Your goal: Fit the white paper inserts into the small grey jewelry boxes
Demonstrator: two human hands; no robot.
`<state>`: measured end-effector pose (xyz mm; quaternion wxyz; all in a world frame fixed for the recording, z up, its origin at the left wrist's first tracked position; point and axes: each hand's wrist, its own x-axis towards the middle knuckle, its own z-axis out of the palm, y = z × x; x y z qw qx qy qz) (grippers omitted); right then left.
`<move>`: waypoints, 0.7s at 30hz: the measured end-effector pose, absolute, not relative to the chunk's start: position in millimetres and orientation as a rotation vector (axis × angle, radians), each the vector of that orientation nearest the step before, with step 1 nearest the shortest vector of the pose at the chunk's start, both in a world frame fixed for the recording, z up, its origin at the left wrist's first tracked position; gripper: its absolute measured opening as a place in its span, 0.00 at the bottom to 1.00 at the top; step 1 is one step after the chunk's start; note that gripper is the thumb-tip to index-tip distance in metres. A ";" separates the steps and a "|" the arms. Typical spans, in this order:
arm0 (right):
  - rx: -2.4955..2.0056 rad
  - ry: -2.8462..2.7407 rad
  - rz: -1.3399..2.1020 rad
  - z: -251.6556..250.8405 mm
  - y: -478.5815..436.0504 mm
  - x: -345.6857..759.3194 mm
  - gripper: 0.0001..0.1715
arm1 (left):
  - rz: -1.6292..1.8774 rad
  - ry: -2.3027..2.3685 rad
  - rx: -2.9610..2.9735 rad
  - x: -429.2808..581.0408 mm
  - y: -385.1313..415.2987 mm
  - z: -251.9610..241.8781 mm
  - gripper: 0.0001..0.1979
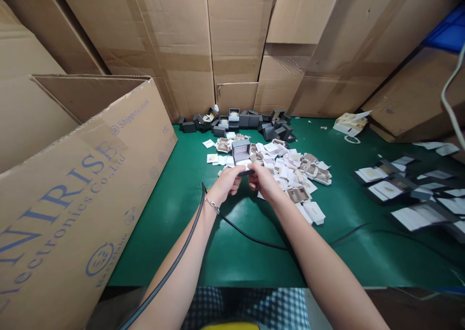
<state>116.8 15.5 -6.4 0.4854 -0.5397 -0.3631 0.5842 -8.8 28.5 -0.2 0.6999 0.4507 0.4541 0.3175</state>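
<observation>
Where the open grey box sits at frame centre, left hand and right hand grip its near edge, equally close, edge running left-to-right

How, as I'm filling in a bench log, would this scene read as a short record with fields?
Left hand: gripping open gray box
Right hand: gripping same box's near edge
Beside hands: heaped white cards, brown inserts
Behind: dark boxes
Left side: printed cardboard carton
Right side: dark boxes with white linings, blurred
Surface: green tabletop
</observation>
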 end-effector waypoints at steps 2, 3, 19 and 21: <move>-1.318 -0.889 1.411 -8.5 15.8 116.2 0.16 | 0.716 1.006 0.985 -7.8 26.9 1.2 0.14; -1.317 -0.894 1.406 -9.7 16.0 115.9 0.16 | 0.719 1.007 0.978 -7.3 26.2 1.8 0.13; -1.334 -0.976 1.423 -6.6 15.0 118.0 0.15 | 0.825 1.085 0.988 -3.3 25.8 -0.6 0.16; -1.355 -1.070 1.388 -5.9 13.8 117.4 0.15 | 0.858 1.072 0.984 -4.6 27.7 -3.0 0.15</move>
